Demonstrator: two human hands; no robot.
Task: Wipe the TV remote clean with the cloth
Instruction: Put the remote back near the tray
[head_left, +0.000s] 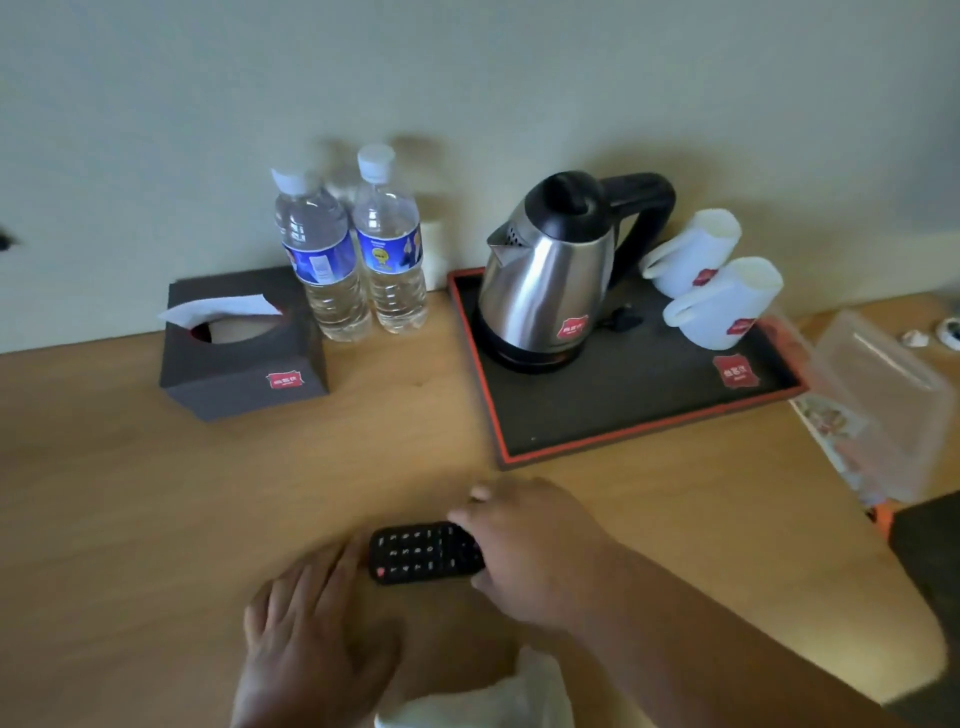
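Note:
The black TV remote (415, 553) lies flat on the wooden desk (130, 493), buttons up, near the front middle. My right hand (524, 551) covers its right end, fingers curled around it. My left hand (311, 618) rests flat on the desk, its fingertips close to the remote's left end, holding nothing. A white cloth (493, 699) lies crumpled at the bottom edge, between my forearms, untouched by either hand.
A dark tissue box (244, 364) stands at the back left. Two water bottles (353, 249) stand beside it. A black tray (623, 405) carries a steel kettle (550, 275) and two white cups (711, 280). Clear plastic stand (883, 395) at right.

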